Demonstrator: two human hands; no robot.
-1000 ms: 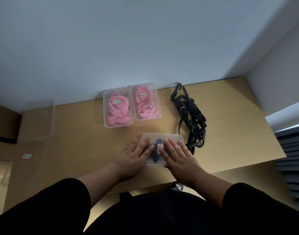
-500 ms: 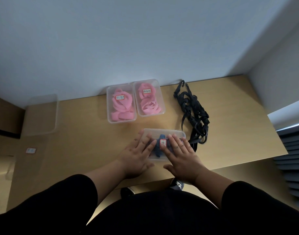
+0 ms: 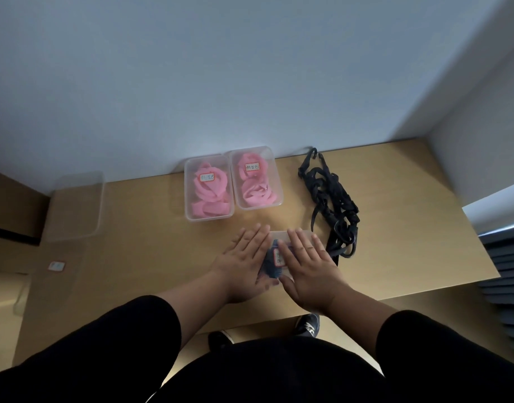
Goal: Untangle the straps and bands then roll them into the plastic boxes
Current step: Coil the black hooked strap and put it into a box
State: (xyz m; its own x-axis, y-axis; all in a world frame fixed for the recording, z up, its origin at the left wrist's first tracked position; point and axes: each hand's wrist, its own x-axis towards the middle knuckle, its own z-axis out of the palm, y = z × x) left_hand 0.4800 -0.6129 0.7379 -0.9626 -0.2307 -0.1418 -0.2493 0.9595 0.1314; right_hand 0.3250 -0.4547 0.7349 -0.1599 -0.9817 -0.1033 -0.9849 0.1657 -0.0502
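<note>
A clear lidded box point(image 3: 276, 258) with a rolled blue band inside lies near the desk's front edge. My left hand point(image 3: 244, 261) and my right hand point(image 3: 309, 266) press flat on its lid with straight fingers, covering most of it. A white label shows between the hands. Behind them, two lidded boxes, the left pink box point(image 3: 208, 191) and the right pink box point(image 3: 256, 179), hold rolled pink bands. A tangle of black straps point(image 3: 334, 203) lies to the right on the wooden desk point(image 3: 401, 228).
An empty clear box point(image 3: 75, 206) stands at the left on a lower surface, with a small label point(image 3: 56, 265) lying in front of it. A wall runs along the back of the desk. My shoes point(image 3: 308, 327) show under the front edge.
Both hands have slid forward over the lid, covering more of the box. The view has shifted slightly.
</note>
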